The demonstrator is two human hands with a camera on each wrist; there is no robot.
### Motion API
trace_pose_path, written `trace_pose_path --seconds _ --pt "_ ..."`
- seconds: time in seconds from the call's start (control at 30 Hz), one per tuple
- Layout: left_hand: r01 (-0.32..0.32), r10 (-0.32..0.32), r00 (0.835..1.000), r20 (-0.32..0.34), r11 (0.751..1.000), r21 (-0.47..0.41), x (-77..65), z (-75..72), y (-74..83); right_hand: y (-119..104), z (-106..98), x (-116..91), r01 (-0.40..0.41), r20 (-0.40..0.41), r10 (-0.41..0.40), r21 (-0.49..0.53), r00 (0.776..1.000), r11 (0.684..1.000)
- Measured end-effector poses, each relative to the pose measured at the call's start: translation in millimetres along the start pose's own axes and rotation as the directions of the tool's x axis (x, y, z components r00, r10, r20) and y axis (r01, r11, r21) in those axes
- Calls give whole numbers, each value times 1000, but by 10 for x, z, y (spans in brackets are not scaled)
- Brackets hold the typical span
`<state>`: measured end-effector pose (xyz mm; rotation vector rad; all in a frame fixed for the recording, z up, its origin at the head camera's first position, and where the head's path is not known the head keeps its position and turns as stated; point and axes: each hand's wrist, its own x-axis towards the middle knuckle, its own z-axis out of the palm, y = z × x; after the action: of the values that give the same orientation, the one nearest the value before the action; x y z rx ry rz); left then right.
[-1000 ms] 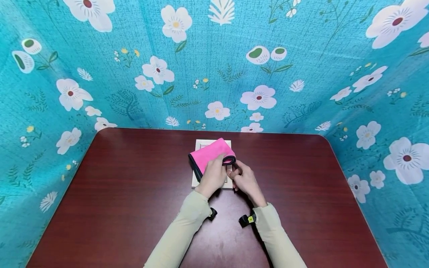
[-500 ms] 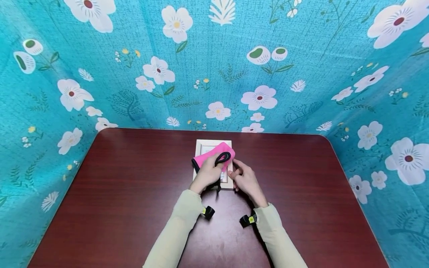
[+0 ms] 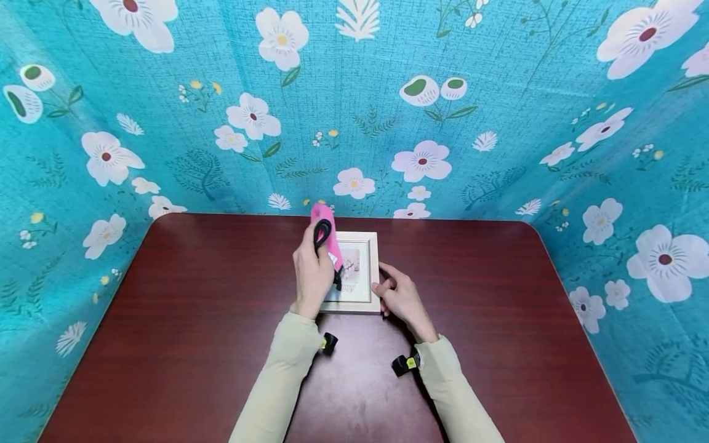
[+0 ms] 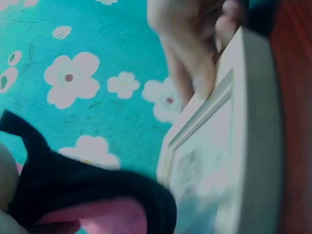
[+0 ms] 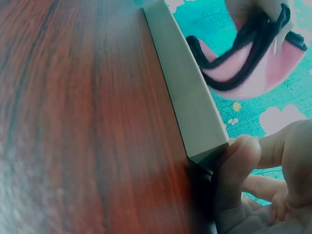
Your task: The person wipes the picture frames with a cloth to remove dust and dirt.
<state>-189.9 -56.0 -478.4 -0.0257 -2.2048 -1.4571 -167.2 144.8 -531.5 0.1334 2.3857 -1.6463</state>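
From where I stand, the frame [image 3: 357, 280] lies face up on the table [image 3: 221, 295], straight out at twelve o'clock from the person. Taking the frame as the dial, the right hand [image 3: 402, 298] sits at four o'clock, fingers drawn in narrow, pinching the edge with the thumb on the rim; I'd say that hold is there to stop it sliding, and at the edge it leaves the face free. The left hand [image 3: 313, 275], at nine, grips the pink cloth [image 3: 329, 231] in a folded bunch, likely so it handles as one pad. The cloth hangs across the frame's ten-to-eleven o'clock corner; whether it touches the face, I can't tell.
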Motion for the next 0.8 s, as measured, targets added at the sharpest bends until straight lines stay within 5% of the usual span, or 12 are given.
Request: trace_pose_path --seconds 0.2,0.37,0.43,0.5,0.6,0.67,0.8 --pt "-85 92 993 -77 993 86 74 -165 31 -7 -5 -7 -5 11 5 0 1000 1000" --pt "-43 14 993 119 970 240 -2 -19 -88 3 -10 -14 -10 4 10 7 1000 1000" --pt "-36 -51 965 258 946 322 -69 84 -128 8 -6 -18 -10 6 10 5 1000 1000" --pt "-62 -116 914 389 908 415 -133 184 -156 9 3 -18 -5 9 5 6 1000 1000" --pt "-117 -179 851 494 852 510 -197 302 -153 5 10 -15 11 15 -11 1 1000 1000" --pt "-127 -197 839 507 836 535 -220 360 -136 2 7 -9 20 17 -19 -1 1000 1000" --pt "-124 -191 838 512 845 520 -261 441 -102 0 -19 -4 21 6 -21 -11 1000 1000"
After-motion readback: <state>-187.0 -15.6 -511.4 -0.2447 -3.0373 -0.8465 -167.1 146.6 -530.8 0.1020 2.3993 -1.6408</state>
